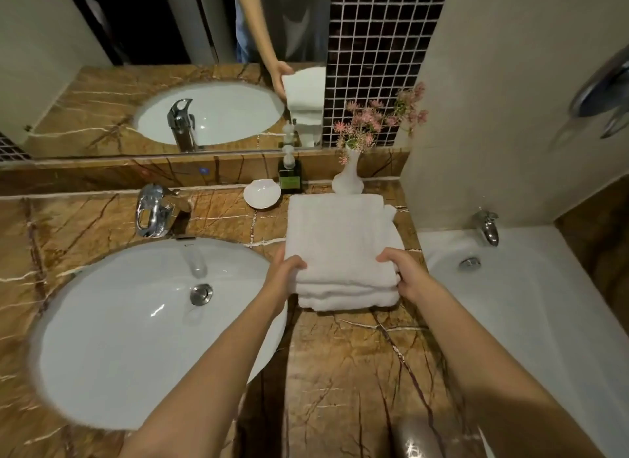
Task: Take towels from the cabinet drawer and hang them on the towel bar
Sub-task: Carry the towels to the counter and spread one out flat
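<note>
Two hands: both grip the near end of a stack of folded white terry towels [340,239], one at each side.
Left hand [289,270]: thumb on top, fingers curled round the left near corner, arm stretched forward.
Right hand [405,273]: thumb on top, fingers clamped round the right near corner.
Towels' place: on the brown veined marble countertop [340,372], right of the oval white sink basin [136,338]; the far edge lies just before the white vase [348,178].
Writing: the dark square bottle [290,175] bears a green label, its print too small to read.
Containers: the vase holds pink flowers [371,120]; a round white dish [262,193] stands just beside the bottle.
</note>
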`<state>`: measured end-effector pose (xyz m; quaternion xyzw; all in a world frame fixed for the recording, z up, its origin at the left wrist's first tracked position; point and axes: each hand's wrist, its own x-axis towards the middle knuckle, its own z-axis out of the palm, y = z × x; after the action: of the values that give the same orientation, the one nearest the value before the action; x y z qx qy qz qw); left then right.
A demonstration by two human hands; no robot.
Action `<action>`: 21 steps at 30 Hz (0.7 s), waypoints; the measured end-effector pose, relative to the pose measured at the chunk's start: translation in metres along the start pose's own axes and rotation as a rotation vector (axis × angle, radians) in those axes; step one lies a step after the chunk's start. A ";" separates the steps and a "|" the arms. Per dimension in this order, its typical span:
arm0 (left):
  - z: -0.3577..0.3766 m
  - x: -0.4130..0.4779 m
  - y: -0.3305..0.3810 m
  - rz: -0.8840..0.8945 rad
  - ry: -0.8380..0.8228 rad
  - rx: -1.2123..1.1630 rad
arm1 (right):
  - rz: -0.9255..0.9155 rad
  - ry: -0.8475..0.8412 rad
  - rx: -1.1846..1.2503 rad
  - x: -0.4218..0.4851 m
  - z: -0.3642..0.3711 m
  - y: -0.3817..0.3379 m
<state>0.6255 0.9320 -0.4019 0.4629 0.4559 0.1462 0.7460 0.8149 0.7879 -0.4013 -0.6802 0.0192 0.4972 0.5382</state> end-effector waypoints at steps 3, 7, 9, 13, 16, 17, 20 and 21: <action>-0.003 0.009 -0.008 -0.018 -0.025 0.042 | 0.015 0.015 -0.011 0.011 -0.003 0.010; -0.003 0.011 -0.012 -0.038 -0.024 0.075 | 0.028 -0.025 0.012 0.012 -0.003 0.013; -0.002 0.009 -0.010 -0.028 -0.030 0.112 | 0.031 -0.046 0.016 0.013 -0.005 0.014; -0.001 0.003 -0.004 -0.010 -0.040 0.217 | 0.014 0.006 -0.018 0.019 -0.003 0.019; -0.001 -0.002 0.002 -0.005 -0.030 0.262 | 0.028 0.086 -0.101 0.015 0.003 0.019; -0.001 -0.004 0.004 -0.002 -0.028 0.274 | 0.023 0.100 -0.120 0.013 0.005 0.018; -0.002 -0.008 0.009 0.001 -0.021 0.327 | -0.078 0.157 -0.192 0.007 0.006 0.012; -0.002 -0.010 0.010 0.000 -0.018 0.346 | -0.127 0.184 -0.227 0.006 0.006 0.011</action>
<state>0.6211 0.9323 -0.3886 0.5857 0.4673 0.0615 0.6594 0.8078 0.7905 -0.4124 -0.7792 -0.0311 0.3967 0.4843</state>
